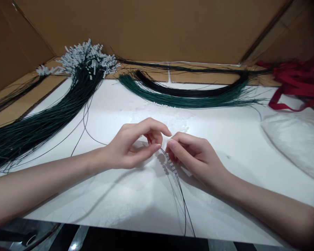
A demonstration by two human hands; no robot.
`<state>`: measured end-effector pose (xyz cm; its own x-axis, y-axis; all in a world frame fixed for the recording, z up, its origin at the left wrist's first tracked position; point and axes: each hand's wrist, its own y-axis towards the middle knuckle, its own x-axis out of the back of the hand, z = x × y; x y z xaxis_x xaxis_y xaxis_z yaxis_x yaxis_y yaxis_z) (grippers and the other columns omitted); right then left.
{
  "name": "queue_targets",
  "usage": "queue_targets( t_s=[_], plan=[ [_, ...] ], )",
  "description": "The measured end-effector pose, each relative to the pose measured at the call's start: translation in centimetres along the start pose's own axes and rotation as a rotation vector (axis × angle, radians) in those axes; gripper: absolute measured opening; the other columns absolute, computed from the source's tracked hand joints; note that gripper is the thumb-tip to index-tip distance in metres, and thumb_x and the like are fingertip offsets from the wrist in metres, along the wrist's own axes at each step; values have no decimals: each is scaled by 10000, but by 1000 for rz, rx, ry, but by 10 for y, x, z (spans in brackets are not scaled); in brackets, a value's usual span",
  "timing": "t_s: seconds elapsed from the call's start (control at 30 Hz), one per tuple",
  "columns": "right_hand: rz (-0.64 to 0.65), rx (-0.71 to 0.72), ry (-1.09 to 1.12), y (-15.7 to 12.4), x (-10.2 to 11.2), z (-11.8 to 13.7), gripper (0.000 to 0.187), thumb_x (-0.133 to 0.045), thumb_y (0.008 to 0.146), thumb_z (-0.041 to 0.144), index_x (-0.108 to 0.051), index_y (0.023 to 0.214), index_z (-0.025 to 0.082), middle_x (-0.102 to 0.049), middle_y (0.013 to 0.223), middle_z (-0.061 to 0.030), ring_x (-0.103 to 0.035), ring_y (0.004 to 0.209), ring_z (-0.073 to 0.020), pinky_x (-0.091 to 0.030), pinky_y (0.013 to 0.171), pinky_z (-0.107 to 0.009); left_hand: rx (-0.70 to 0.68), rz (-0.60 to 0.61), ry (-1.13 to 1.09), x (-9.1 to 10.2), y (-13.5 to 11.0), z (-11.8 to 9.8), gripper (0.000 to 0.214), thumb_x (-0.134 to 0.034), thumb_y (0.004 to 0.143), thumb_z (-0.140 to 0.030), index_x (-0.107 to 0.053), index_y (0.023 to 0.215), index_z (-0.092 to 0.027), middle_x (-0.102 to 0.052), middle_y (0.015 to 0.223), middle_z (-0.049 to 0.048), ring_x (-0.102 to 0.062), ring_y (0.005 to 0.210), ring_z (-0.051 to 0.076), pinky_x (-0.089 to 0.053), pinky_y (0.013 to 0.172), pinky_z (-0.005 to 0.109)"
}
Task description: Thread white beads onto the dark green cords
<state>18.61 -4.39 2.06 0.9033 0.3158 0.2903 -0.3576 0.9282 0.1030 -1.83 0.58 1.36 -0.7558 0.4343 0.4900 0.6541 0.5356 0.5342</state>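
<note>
Head view: both hands are meeting over a smooth white tabletop [225, 216].

- The left hand [132, 146] is curling, forefinger arched over the thumb, tips close together. The thumb tip is sitting at the upper end of the beaded wire [172, 166]; I cannot tell whether it is gripping.
- The right hand [196, 157] is pinching that wire, fingers bunched together just below the left thumb.
- The wire is thin, dark and stiff. A short row of small pale beads is showing just below the right fingertips, and the bare strands are trailing toward the near table edge.
- Just beyond the fingertips a scatter of clear, glassy loose beads [170, 118] is lying flat.
- Well left of the fingers a thick sheaf of dark green wires [42, 122] is fanning out, topped by knobbly white bead tips [89, 59].
- Far beyond the fingers a curved green-and-black wire bundle [188, 97] is lying.
- Off to the right, red ribbon [295, 82] is tangling above a crinkly white bag [298, 139].
- Matte brown cardboard walls [151, 28] are enclosing the far side.
</note>
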Motion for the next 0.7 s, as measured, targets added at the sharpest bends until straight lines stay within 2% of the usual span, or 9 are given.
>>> queue_targets(
  t_s=[0.23,0.4,0.57,0.7],
  plan=[
    [16,-39,29,0,-2,1,293,-501,988,292,-572,731,167,-530,646,14,-466,593,-108,-344,554,-264,18,-7,-32,1,-1,0,333,-628,855,-75,-581,1166,-184,-629,861,32,-612,724,132,-542,670,267],
    [64,-76,155,-2,-1,-2,47,-521,926,205,-561,921,180,-526,653,27,-468,580,-121,-337,526,-261,22,-13,-36,1,-1,0,316,-630,862,-99,-582,1162,-188,-635,855,31,-614,714,131,-540,655,263],
    [136,-27,228,-3,2,-3,232,-539,823,100,-521,1036,188,-554,716,28,-473,594,-120,-368,541,-256,13,-27,-18,1,1,-1,275,-623,876,-116,-587,1139,-188,-631,861,37,-606,709,128,-543,643,261],
    [148,-26,200,-2,3,-1,256,-551,813,91,-510,1046,189,-552,709,36,-466,580,-112,-366,537,-250,15,-35,-31,1,1,-1,285,-632,869,-108,-587,1140,-181,-635,857,38,-604,710,128,-542,639,260]
  ],
)
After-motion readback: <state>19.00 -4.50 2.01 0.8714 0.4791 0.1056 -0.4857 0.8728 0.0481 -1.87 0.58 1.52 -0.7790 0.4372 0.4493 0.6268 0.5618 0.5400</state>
